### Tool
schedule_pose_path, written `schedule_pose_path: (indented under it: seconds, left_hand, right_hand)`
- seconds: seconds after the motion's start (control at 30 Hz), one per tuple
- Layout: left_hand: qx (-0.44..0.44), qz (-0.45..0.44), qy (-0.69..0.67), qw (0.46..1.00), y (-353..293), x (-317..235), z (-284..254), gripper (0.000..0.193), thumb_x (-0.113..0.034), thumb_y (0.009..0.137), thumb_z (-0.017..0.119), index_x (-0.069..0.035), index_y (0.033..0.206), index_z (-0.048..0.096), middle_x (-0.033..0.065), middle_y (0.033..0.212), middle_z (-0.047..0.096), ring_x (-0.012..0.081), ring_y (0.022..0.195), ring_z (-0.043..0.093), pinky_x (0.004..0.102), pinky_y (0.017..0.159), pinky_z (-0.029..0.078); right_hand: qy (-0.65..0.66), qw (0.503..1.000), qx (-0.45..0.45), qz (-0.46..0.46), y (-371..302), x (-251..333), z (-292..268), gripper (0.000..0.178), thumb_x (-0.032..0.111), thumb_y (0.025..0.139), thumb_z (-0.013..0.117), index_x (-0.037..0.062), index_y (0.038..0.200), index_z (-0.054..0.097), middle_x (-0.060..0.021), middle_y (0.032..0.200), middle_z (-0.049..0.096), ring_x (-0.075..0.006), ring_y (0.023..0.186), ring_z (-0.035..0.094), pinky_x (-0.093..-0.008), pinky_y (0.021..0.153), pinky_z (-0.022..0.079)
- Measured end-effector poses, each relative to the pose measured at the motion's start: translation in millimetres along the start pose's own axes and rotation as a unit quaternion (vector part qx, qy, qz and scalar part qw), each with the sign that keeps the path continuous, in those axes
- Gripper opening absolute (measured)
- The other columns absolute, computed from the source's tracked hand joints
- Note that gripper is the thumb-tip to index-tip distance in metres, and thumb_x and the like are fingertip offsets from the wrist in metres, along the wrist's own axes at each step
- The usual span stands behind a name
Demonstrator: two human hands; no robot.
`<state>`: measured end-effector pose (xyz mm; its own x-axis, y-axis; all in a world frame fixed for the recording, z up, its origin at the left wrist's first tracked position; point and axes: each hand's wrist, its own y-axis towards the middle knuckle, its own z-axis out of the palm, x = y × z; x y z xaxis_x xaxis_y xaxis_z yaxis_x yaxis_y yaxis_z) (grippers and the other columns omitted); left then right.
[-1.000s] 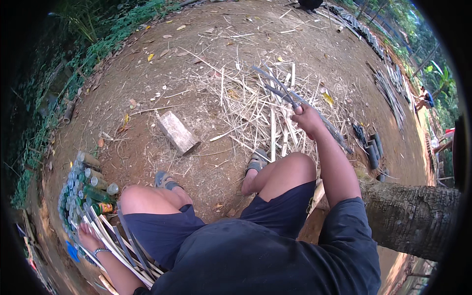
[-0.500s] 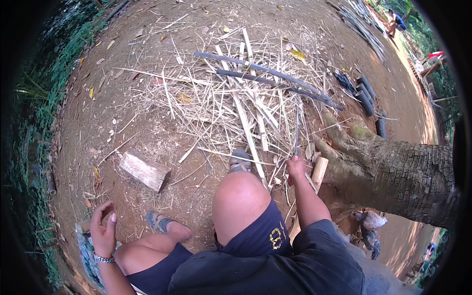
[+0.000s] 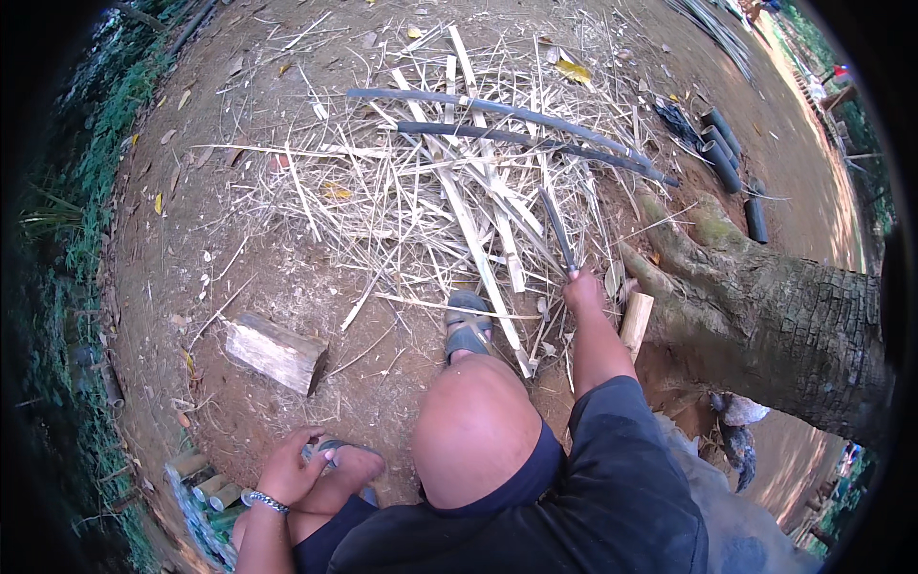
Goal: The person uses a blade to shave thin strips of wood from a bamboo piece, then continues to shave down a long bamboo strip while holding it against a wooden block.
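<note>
My right hand (image 3: pixel 583 292) is closed round the handle of a machete (image 3: pixel 557 230). Its dark blade points away from me over a litter of pale bamboo strips and shavings (image 3: pixel 430 201). My left hand (image 3: pixel 295 466), with a chain bracelet at the wrist, hovers by my left foot, fingers apart and nothing visible in it. Two long dark strips (image 3: pixel 497 134) lie across the pale litter. A squared wood block (image 3: pixel 275 352) rests on the soil at the left. Close to my right forearm stands a cut piece of pale wood (image 3: pixel 636 325).
A thick tree trunk with roots (image 3: pixel 765 316) fills the right side. Short dark bamboo tubes (image 3: pixel 722 163) lie beyond it, and a chicken (image 3: pixel 738 421) is below it. Cut bamboo pieces (image 3: pixel 225 493) sit at the lower left. Green plants (image 3: pixel 67 239) line the left edge.
My left hand has moved right and toward my left foot. The machete has swung so more of its blade shows, tilted left. My view has shifted slightly.
</note>
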<state>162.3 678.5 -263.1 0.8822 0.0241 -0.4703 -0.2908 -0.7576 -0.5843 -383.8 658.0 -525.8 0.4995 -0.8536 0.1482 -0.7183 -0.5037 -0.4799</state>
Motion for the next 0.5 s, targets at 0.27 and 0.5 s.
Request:
schedule_pose_path:
  seconds: [0.27,0.5]
  left_hand:
    - [0.005,-0.001,-0.026,1.000,-2,-6,8,0.041,-0.025,0.086,0.070,-0.006,0.121,0.061,0.0176,0.111,0.065,0.0315,0.103,0.063,0.0383,0.091,0.050]
    - [0.002,0.101,-0.002,0.995,0,-41,16,0.043,-0.029,0.087,0.069,-0.006,0.123,0.061,0.0171,0.114,0.064,0.0325,0.107,0.062,0.0398,0.093,0.049]
  right_hand:
    - [0.029,0.993,0.036,-0.106,-3,-24,-16,0.043,0.031,0.075,0.078,0.0053,0.104,0.058,-0.0189,0.099,0.068,-0.0362,0.095,0.066,-0.0448,0.083,0.049]
    - [0.145,0.936,0.270,-0.172,-63,-55,-94,0.031,0.015,0.071,0.074,0.0018,0.094,0.059,-0.0109,0.081,0.065,-0.0230,0.077,0.063,-0.0375,0.076,0.050]
